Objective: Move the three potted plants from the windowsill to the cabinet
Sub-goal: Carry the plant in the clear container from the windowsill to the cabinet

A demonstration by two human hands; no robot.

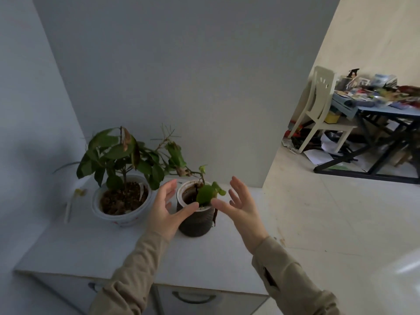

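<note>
One head-worn wide-angle view here, looking forward and down from close above the cabinet point(204, 264), facing the grey wall point(181, 76).

a home: cluttered table point(386, 103), chair point(318, 108), potted plants point(122, 169).

White cabinet point(91, 253) w/ flat pale top, set in a corner btwn grey walls point(181, 87); curved handle point(193, 297) on its front below. On top, 2 pots, close but apart: wide white pot point(122, 220) w/ leafy plant, back L; dark ribbed pot point(195, 223) w/ white rim & small plant, to its R. Pale thin item point(68, 209) lies L of white pot, too blurry to ID.
</note>
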